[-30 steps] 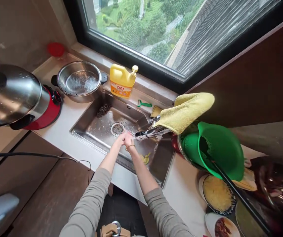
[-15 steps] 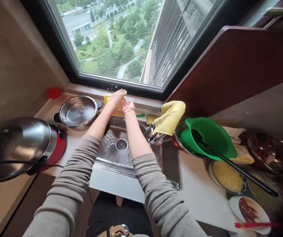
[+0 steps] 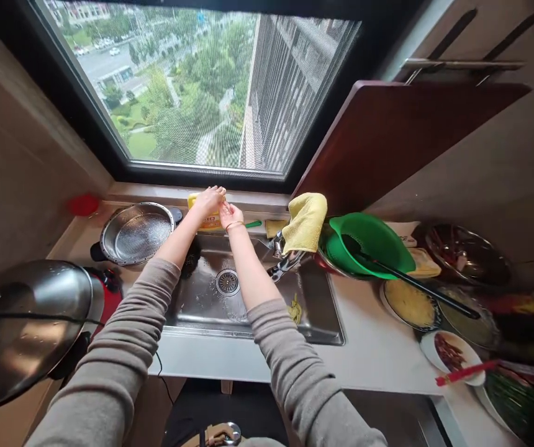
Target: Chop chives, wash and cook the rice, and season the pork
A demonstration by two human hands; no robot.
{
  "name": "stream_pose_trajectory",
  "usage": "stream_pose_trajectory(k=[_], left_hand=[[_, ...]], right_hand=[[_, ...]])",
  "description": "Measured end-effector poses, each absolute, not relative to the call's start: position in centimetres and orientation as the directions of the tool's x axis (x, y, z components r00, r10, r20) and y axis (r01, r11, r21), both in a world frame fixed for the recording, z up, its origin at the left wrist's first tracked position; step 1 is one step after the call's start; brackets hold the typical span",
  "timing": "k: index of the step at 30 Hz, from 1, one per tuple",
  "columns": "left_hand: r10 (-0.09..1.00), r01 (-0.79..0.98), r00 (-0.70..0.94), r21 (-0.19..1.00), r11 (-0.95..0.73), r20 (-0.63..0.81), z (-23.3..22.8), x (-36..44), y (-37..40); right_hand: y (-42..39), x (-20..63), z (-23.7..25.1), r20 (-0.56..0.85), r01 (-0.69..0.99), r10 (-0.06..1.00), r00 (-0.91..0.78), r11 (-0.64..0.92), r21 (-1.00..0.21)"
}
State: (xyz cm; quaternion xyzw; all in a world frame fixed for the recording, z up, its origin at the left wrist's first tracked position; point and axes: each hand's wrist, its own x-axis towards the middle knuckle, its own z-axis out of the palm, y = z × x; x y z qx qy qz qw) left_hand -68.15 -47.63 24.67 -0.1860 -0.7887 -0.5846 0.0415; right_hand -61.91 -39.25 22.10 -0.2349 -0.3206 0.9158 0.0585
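Raised from under the faucet point(image 3: 290, 264) since earlier: left hand point(image 3: 209, 200) pressing down flat on yellow soap bottle point(image 3: 206, 218), right hand point(image 3: 230, 215) cupped open just beside, at sink's point(image 3: 323, 323) far edge.

Daylight enters through the window point(image 3: 192, 93), bright outside, dimmer indoors. Soft glare on the sink point(image 3: 202, 304) floor and pot lid point(image 3: 25, 329). Wide-angle bending at edges; right corner dishes smeared, dark vignette in corners.

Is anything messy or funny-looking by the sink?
Yes. A yellow cloth is draped over the tap, hiding it, yellow scraps lie in the sink, and a green colander sits tilted.
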Motion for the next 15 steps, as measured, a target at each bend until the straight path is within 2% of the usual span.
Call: stream_pose_trajectory(k=[1, 2, 4, 5, 7, 9, 10, 12, 13, 14, 15], left_hand=[[0.241, 0.306, -0.936, 0.933, 0.188, 0.258, 25.1, -67.1, -47.6], [0.194, 0.257, -0.952, 0.962, 0.093, 0.236, 25.2, -65.8, -47.5], [0.082, 0.097, -0.99, 0.974, -0.203, 0.116, 24.7, -62.3, -47.5], [0.069, 0.066, -0.994, 0.964, -0.257, 0.086, 24.0, -60.1, -47.5], [0.074, -0.013, -0.997, 0.943, -0.332, 0.012, 22.0, -55.4, -47.8], [0.173, -0.219, -0.974, 0.777, -0.591, -0.143, 19.7, -50.7, -48.1], [0.211, -0.298, -0.954, 0.694, -0.655, -0.211, 18.7, -48.6, -48.1], [0.198, -0.371, -0.916, 0.547, -0.751, -0.349, 17.0, -45.4, -47.7], [0.187, -0.384, -0.899, 0.505, -0.773, -0.397, 16.3, -44.2, -47.2], [0.179, -0.389, -0.888, 0.487, -0.782, -0.424, 15.7, -43.3, -46.6], [0.173, -0.394, -0.884, 0.495, -0.775, -0.433, 15.2, -42.6, -45.9]], right_hand=[[-39.9, -60.7, 22.3, -0.359, 0.042, 0.257, -0.897, -0.76, -0.649], [-40.6, -59.3, 22.3, -0.265, 0.009, 0.27, -0.926, -0.685, -0.729], [-41.9, -56.1, 21.7, 0.006, -0.115, 0.248, -0.969, -0.431, -0.895], [-42.2, -54.3, 21.1, 0.147, -0.197, 0.21, -0.967, -0.247, -0.949], [-42.0, -50.7, 19.5, 0.241, -0.247, 0.111, -0.964, -0.05, -0.968], [-40.8, -47.5, 17.4, 0.25, -0.258, -0.064, -0.966, 0.271, -0.927], [-40.1, -46.1, 16.4, 0.227, -0.276, -0.166, -0.96, 0.396, -0.876], [-39.0, -44.2, 14.4, 0.173, -0.323, -0.323, -0.931, 0.498, -0.805], [-38.8, -43.7, 13.5, 0.151, -0.312, -0.337, -0.929, 0.498, -0.809], [-38.7, -43.3, 12.8, 0.125, -0.26, -0.295, -0.947, 0.48, -0.838], [-38.8, -43.2, 12.1, 0.081, -0.162, -0.197, -0.977, 0.437, -0.885]])
